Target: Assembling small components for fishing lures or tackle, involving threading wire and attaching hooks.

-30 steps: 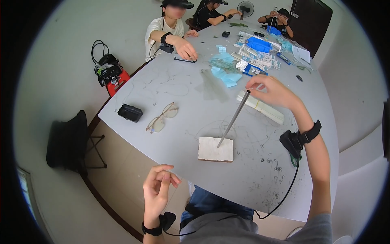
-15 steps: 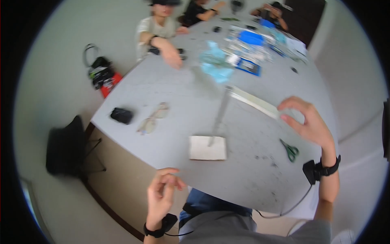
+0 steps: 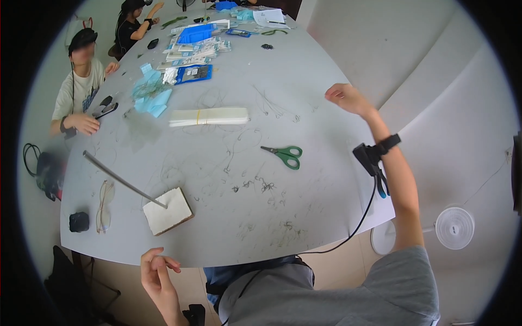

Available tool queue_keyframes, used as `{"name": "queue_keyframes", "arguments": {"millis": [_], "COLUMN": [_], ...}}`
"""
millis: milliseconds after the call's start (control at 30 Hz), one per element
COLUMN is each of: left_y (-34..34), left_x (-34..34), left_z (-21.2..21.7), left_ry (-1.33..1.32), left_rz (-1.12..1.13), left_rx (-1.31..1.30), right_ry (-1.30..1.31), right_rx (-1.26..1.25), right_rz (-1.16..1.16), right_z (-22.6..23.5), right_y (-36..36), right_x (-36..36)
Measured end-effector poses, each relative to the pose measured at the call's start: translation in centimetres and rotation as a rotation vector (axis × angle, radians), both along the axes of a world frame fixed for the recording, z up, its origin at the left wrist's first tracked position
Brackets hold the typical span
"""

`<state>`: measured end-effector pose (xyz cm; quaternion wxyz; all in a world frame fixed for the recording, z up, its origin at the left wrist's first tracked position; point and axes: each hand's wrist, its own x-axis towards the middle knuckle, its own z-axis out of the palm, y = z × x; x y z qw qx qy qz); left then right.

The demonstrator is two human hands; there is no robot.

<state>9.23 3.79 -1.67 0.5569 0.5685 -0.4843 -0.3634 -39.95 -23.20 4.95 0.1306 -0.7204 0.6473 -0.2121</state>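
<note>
My left hand (image 3: 159, 276) hovers just off the table's near edge, fingers loosely bent and apart, holding nothing visible. Nearest to it is a white-topped block (image 3: 167, 218) with a thin metal rod (image 3: 120, 178) standing tilted from its top. My right hand (image 3: 348, 99) reaches over the table's right side, fingers bent together; anything pinched in them is too small to see. Fine dark wire-like strands (image 3: 270, 104) lie left of it. Green-handled scissors (image 3: 288, 156) rest mid-table, near a white strip bundle (image 3: 209, 117) with a yellow band around it.
Glasses (image 3: 104, 206) and a black case (image 3: 79, 221) lie at the left. Farther back are blue sheets (image 3: 149, 92), packets (image 3: 194, 74) and a blue tray (image 3: 197, 33). A co-worker (image 3: 81, 89) sits at the left edge. A white fan (image 3: 454, 228) stands right.
The view has swung right, so the table things appear farther left. My right hand has left the white strip bundle's end, and its fingers have drawn together. My left hand stays bent near the edge.
</note>
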Motion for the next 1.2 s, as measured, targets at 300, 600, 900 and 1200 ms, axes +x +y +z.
{"name": "queue_keyframes", "arguments": {"millis": [300, 600, 900, 1200], "left_y": [0.2, 0.2, -0.9, -7.7], "left_x": [-0.2, -0.4, -2.6, -8.8], "left_z": [0.7, 1.1, 3.3, 10.9], "left_ry": [-0.067, -0.022, 0.068, 0.139], "left_rz": [0.056, 0.019, -0.179, -0.387], "left_rx": [-0.020, -0.012, -0.092, -0.516], "right_ry": [0.327, -0.120, -0.441, -0.530], "right_rx": [0.130, 0.082, -0.045, -0.151], "right_rz": [-0.237, -0.110, 0.332, 0.645], "right_z": [-9.9, -8.4, 5.3, 15.5], "right_y": [-10.1, -7.8, 3.2, 13.8], "right_x": [1.0, 0.9, 8.4, 17.8]}}
